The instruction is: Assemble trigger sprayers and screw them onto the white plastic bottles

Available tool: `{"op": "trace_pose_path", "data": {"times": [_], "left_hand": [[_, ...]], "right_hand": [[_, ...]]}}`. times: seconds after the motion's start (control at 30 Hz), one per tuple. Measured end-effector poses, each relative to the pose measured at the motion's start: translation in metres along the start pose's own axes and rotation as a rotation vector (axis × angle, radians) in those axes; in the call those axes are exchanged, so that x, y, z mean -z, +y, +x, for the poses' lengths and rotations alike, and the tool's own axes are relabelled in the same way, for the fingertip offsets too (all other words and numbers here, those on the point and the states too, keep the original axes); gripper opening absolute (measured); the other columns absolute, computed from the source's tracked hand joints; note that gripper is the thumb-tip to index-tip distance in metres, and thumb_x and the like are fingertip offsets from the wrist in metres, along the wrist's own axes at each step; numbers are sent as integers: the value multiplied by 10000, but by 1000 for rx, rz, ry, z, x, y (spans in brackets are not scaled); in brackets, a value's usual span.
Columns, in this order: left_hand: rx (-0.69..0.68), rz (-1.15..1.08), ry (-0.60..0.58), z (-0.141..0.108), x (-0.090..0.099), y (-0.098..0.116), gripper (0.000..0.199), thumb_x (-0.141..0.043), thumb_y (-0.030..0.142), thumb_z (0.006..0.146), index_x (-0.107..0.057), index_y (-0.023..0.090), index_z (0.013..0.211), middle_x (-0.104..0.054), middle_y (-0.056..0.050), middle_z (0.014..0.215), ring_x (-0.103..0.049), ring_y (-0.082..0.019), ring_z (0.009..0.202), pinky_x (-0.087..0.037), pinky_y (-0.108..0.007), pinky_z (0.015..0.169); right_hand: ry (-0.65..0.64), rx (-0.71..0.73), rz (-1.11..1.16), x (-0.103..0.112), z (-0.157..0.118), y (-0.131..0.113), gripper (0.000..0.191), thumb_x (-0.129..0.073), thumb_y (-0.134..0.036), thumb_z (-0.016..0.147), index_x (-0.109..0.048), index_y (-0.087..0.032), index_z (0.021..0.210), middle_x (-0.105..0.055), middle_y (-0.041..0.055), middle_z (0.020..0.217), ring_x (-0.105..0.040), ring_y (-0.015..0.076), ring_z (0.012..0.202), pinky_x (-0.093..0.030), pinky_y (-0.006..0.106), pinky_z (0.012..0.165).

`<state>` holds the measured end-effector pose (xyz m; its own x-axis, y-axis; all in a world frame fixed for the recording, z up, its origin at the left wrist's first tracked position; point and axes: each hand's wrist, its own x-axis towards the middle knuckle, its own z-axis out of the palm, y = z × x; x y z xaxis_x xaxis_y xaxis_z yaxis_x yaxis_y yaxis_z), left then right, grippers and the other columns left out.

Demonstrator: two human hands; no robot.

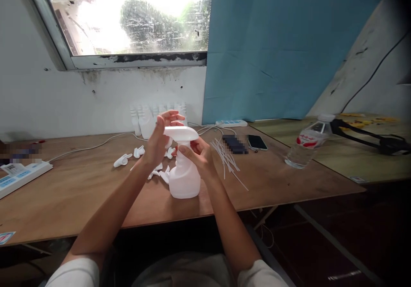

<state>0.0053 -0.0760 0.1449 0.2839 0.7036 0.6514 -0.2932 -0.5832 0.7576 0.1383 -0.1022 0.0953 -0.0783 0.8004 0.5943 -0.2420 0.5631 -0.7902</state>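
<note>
A translucent white spray bottle [184, 180] stands upright near the table's front edge, with a white spray head [182, 134] on top. My right hand [199, 155] is closed round the bottle's neck, just under the head. At the nozzle end of the head is my left hand [159, 139], its fingers apart and raised behind the nozzle; the palm is beside it. Loose white spray heads [122, 160] lie to the left of the bottle and behind it. To the right is a bunch of thin white tubes [228, 158].
Several white bottles [147, 122] stand against the wall. Two phones, one dark and blurred [235, 144], one black-screened [257, 142], lie behind the tubes. A tilted water bottle [308, 141] is at right, power strips at far left [24, 176] and back [231, 123].
</note>
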Motion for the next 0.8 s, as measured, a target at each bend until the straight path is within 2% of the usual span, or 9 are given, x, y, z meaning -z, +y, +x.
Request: {"op": "trace_pose_path", "data": {"times": [0.1, 0.27, 0.33, 0.47, 0.53, 0.67, 0.73, 0.8], "left_hand": [[34, 45, 40, -19, -5, -14, 625, -381, 743, 858, -547, 224, 1164, -633, -87, 1033, -627, -185, 831, -446, -243, 515], [11, 141, 92, -37, -14, -27, 592, -534, 688, 824, -530, 211, 1175, -646, -72, 977, -625, -186, 862, -505, -271, 654], [24, 130, 109, -38, -23, -29, 605, -573, 676, 805, -515, 210, 1187, -646, -68, 981, -633, -188, 868, -521, -290, 713], [4, 132, 162, -38, -35, -27, 642, -618, 676, 769, -504, 200, 1184, -646, -69, 974, -634, -192, 867, -534, -310, 772], [14, 132, 152, -39, -31, -22, 613, -641, 645, 772, -505, 206, 1178, -648, -61, 956, -632, -185, 853, -535, -298, 761], [92, 97, 102, -39, -17, -12, 524, -610, 609, 820, -521, 211, 1149, -636, -30, 866, -627, -153, 734, -513, -246, 630], [104, 79, 122, -39, -16, -15, 513, -614, 598, 823, -528, 196, 1131, -631, -24, 853, -622, -142, 710, -502, -232, 611], [76, 45, 167, -38, -19, -23, 514, -639, 579, 814, -532, 178, 1117, -639, -33, 874, -632, -146, 753, -511, -234, 656]], "right_hand": [[5, -11, -20, 0, -5, 6, 389, -715, -475, 785, -602, -214, 1050, -678, 31, 858, -675, 190, 701, -544, 308, 621], [67, 123, -280, 0, -12, 13, 241, -612, -446, 878, -564, -211, 858, -602, -9, 719, -603, 159, 657, -477, 276, 622], [57, 187, -375, 0, -13, 13, 216, -591, -431, 889, -560, -218, 875, -602, -6, 730, -585, 166, 671, -468, 292, 660], [20, 239, -423, 1, -16, 9, 213, -591, -394, 882, -563, -233, 1018, -642, 25, 848, -595, 196, 732, -473, 335, 726], [22, 243, -426, 1, -18, 8, 220, -588, -368, 886, -556, -233, 1056, -651, 31, 876, -602, 196, 737, -474, 334, 723], [0, 198, -386, -1, -16, 10, 241, -583, -359, 893, -534, -225, 1087, -656, 20, 821, -621, 189, 730, -478, 306, 668], [-11, 187, -387, -4, -13, 10, 231, -567, -364, 897, -530, -217, 1073, -644, 13, 781, -623, 190, 720, -485, 310, 674], [8, 211, -430, -6, -11, 11, 198, -550, -374, 898, -535, -214, 1012, -632, 13, 773, -616, 191, 718, -489, 326, 697]]}}
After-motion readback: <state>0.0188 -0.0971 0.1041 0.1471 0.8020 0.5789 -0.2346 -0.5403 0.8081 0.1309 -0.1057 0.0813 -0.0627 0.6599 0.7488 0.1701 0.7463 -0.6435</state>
